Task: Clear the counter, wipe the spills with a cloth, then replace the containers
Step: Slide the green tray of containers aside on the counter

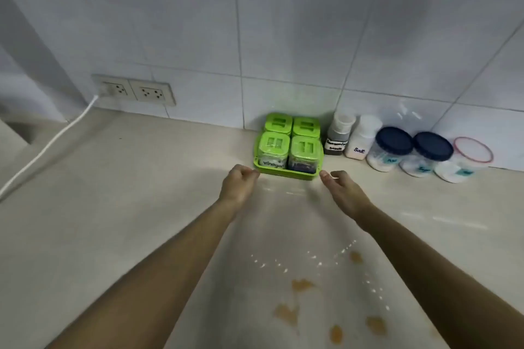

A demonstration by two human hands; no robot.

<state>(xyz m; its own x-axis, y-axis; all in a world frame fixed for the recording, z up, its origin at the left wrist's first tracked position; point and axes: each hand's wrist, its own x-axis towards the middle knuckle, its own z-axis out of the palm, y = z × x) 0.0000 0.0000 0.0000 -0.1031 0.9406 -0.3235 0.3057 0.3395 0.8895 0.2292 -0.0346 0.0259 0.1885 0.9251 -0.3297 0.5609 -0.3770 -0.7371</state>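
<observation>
I note a green tray (pixel 285 172) against the tiled wall, holding four clear canisters with green lids (pixel 289 134) — one labelled "vinegar", contents unclear. To its right, a dark seasoning bottle (pixel 337 136), a white salt bottle (pixel 361 137), two blue-lidded jars (pixel 411 150) of white powder, and a red-rimmed jar (pixel 465 163), also white inside. Left hand (pixel 238 183) is loosely curled just beside the tray's front left corner, holding nothing; right hand (pixel 344 188) is open, empty, near the front right corner. Orange spills (pixel 302 285) mark the counter (pixel 127 193) closer to me.
</observation>
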